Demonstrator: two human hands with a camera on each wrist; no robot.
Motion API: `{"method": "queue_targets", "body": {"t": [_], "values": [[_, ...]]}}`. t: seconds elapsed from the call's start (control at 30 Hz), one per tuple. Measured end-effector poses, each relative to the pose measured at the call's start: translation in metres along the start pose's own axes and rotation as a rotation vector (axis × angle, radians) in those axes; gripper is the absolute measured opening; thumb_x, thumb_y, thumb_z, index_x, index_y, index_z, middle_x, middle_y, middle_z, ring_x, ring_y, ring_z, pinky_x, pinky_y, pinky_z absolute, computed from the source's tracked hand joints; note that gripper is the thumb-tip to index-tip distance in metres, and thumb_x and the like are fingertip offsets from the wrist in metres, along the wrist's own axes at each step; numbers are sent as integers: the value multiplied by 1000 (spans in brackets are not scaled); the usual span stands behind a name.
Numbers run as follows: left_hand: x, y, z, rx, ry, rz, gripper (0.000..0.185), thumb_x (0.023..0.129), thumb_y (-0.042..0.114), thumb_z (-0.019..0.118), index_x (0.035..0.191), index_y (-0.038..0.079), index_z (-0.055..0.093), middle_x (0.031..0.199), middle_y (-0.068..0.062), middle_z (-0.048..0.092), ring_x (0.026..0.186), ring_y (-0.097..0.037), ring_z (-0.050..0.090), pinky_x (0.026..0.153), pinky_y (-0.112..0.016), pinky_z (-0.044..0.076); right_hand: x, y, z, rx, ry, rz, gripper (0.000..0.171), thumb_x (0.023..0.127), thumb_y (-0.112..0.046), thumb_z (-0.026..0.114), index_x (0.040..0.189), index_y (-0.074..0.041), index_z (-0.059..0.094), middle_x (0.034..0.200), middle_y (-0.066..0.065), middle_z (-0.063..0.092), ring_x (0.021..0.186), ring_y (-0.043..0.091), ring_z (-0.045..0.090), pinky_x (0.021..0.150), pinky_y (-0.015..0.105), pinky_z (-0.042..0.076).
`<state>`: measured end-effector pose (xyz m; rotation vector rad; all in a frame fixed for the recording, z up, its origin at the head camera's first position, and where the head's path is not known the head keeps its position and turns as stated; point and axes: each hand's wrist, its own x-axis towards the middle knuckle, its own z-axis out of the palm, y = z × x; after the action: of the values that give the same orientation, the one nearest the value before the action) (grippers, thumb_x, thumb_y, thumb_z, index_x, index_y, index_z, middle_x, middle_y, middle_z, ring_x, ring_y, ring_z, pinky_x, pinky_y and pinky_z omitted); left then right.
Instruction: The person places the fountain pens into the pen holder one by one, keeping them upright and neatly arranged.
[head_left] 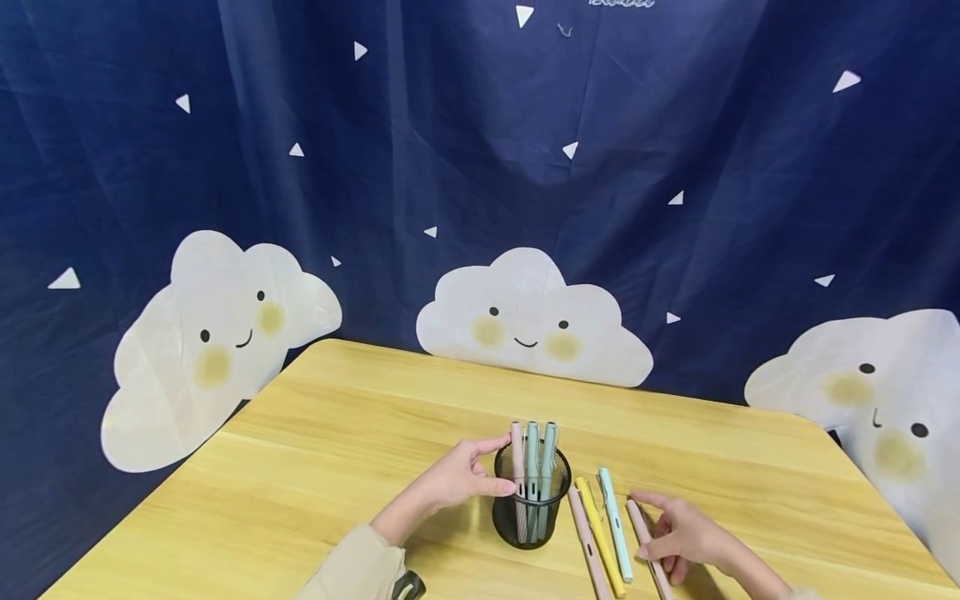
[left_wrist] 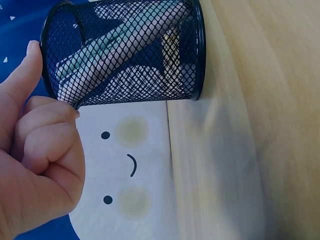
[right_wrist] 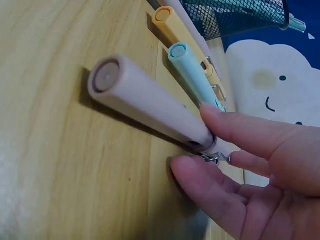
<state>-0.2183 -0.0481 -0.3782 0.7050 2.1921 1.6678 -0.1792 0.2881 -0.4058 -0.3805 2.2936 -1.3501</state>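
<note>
A black mesh pen cup point(head_left: 530, 517) stands upright on the table with one pink pen point(head_left: 517, 458) and two blue-green pens point(head_left: 548, 467) in it. My left hand point(head_left: 457, 477) holds the cup by its rim, thumb in front and a finger at the back. To the right of the cup lie a pink pen point(head_left: 588, 546), a yellow pen point(head_left: 602, 542) and a light blue pen point(head_left: 616, 525), side by side. Rightmost is another pink pen point(right_wrist: 150, 102), lying on the table; my right hand point(head_left: 686, 537) pinches it near its clip between thumb and fingers.
The wooden table point(head_left: 300, 467) reaches back to a dark blue curtain point(head_left: 480, 167) printed with smiling clouds and white triangles. A dark object point(head_left: 408, 586) shows by my left sleeve point(head_left: 360, 567) at the bottom edge.
</note>
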Motion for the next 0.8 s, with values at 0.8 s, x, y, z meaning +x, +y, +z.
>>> {"method": "queue_targets", "body": {"t": [0.8], "values": [[0, -2, 0, 3, -10, 6, 72, 75, 11, 71, 136, 3, 34, 44, 7, 24, 37, -7, 21, 36, -19, 20, -2, -4, 5, 32, 7, 28, 73, 71, -1, 65, 129, 16, 24, 67, 15, 53, 47, 18, 58, 42, 34, 50]]}}
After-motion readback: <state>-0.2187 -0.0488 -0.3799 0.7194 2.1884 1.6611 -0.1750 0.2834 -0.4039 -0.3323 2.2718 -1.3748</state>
